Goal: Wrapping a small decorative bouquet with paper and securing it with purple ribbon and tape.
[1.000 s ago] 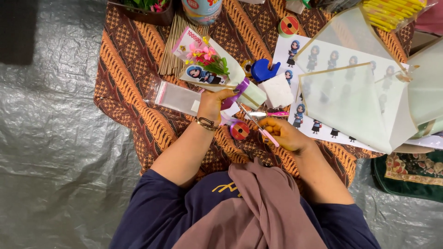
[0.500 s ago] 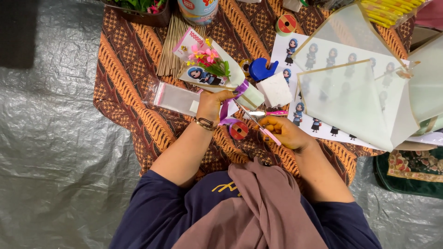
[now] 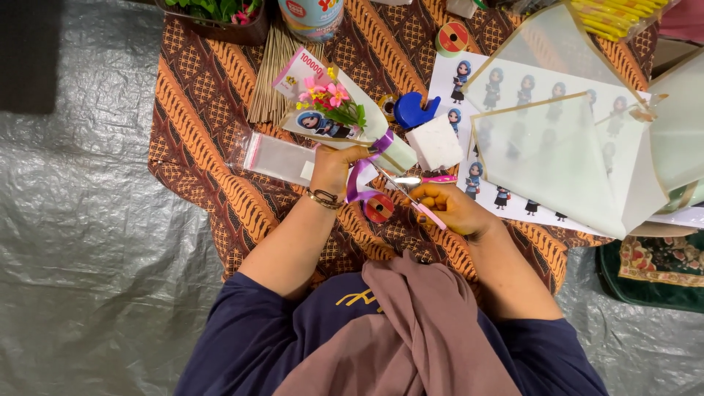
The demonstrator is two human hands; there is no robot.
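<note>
floor cover: you're sitting over a crinkly grey plastic sheet (image 3: 95,242), it fills the whole left side.
surface: a brown and orange batik cloth (image 3: 198,95) spread on top, and everything else sits on it.
wrapping sheets: big pale translucent sheets (image 3: 565,154) with gold edges piled to your right, lying over a printed page of little cartoon figures (image 3: 469,81).
bouquet: the small bouquet (image 3: 334,117) lies tilted just ahead of you, a white paper cone with pink flowers, a folded banknote and a cartoon cutout in it, its narrow end pointing at your hands.
left hand: your left hand (image 3: 334,165) has its grip closed around the bouquet's stem end, right where the purple ribbon (image 3: 363,172) hangs off. There's a bracelet on that wrist.
right hand: your right hand (image 3: 451,209) holds pink-handled scissors (image 3: 411,194), fingers through the loops, blades part open and pointing at the ribbon.
small stuff: clear plastic sleeve (image 3: 275,158) just left of your left hand, white foam block (image 3: 436,143) and blue tape dispenser (image 3: 414,110) just past the scissors, red ribbon spool (image 3: 379,208) between your wrists, bundle of wooden skewers (image 3: 275,73) beyond the bouquet.
</note>
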